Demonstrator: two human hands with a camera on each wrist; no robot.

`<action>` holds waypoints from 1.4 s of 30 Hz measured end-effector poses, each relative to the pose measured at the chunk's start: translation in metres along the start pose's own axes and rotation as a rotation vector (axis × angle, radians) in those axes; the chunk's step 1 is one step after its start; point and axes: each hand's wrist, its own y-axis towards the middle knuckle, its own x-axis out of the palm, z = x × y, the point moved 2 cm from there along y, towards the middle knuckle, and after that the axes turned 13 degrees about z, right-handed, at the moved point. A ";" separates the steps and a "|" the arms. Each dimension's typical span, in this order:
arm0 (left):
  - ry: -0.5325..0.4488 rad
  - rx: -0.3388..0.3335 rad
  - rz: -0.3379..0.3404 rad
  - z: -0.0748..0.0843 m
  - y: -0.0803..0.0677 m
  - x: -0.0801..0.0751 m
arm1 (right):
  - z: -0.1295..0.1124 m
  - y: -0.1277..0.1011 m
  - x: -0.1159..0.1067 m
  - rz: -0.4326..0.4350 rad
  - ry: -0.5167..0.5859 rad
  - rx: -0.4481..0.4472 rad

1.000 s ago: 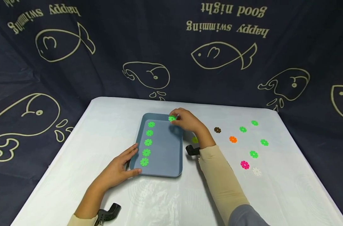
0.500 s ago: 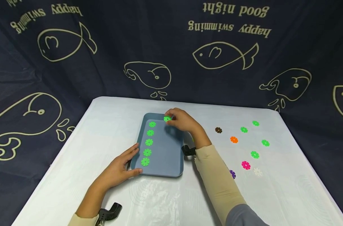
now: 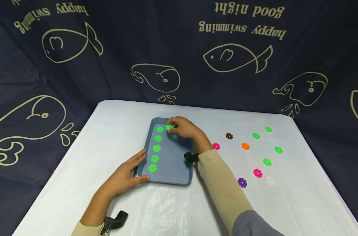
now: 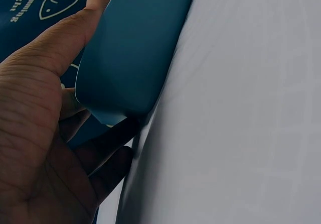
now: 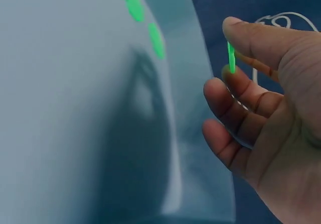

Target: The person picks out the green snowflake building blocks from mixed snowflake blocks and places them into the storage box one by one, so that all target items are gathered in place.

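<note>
- Your table (image 3: 78,157) has a white cloth on it, and behind it hangs a dark curtain (image 3: 108,49) with fish and whale drawings.
- Your left hand (image 3: 124,177) grips the near left corner of the blue tray (image 3: 174,160) (thumb on the rim).
- The tray's long axis runs away from you; five green discs (image 3: 155,148) lie along its left side.
- Your right hand (image 3: 183,127) pinches one more green disc (image 3: 169,127), notched like a flower, over the tray's far end.
- More coloured discs (image 3: 256,154) lie scattered at the right.
</note>
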 end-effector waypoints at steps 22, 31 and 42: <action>0.002 0.002 0.000 0.000 0.000 0.000 | 0.012 0.008 0.036 0.093 -0.129 0.107; 0.001 0.020 0.016 0.000 0.001 0.000 | 0.014 0.007 0.041 0.150 -0.176 0.127; -0.002 0.020 0.015 0.000 0.002 0.001 | 0.017 0.006 0.042 0.164 -0.196 0.141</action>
